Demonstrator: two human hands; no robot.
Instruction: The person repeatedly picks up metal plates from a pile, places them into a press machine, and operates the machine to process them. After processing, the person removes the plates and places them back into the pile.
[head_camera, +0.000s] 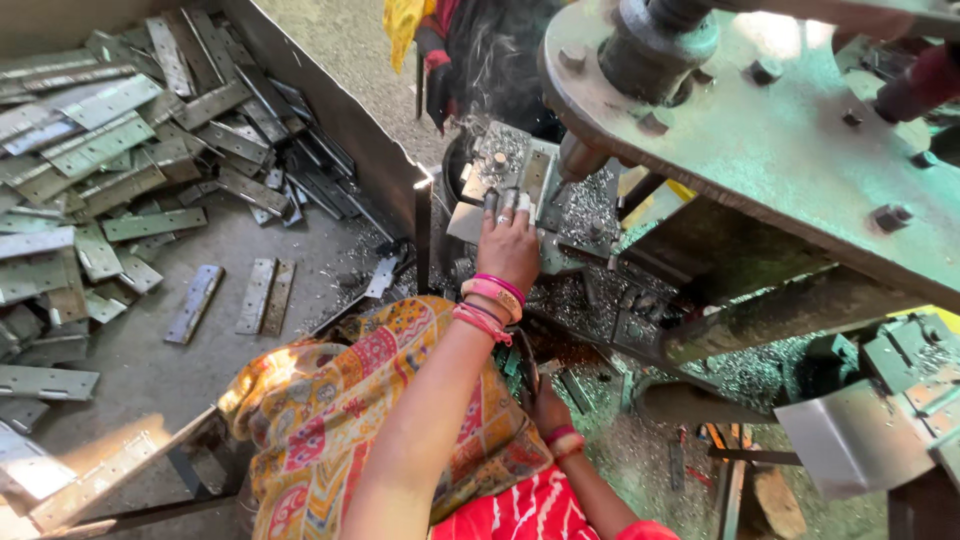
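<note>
My left hand (508, 245), with pink bangles at the wrist, reaches forward to the die block (505, 165) of a press. Its fingertips curl over the near edge of a small grey metal plate (468, 222) lying on that block. My right hand (548, 405) is lower and closer to me, also with bangles. It is partly hidden behind my left arm and a patterned yellow-orange cloth (340, 420). It sits by a dark curved metal part (527, 368); whether it grips it is unclear.
The heavy grey-green press frame (800, 150) with bolts overhangs on the right. A metal-walled bin (350, 120) on the left holds several flat hinge plates (110, 150). Metal shavings (590, 300) cover the machine bed. Another person in dark clothing (490, 60) is beyond the press.
</note>
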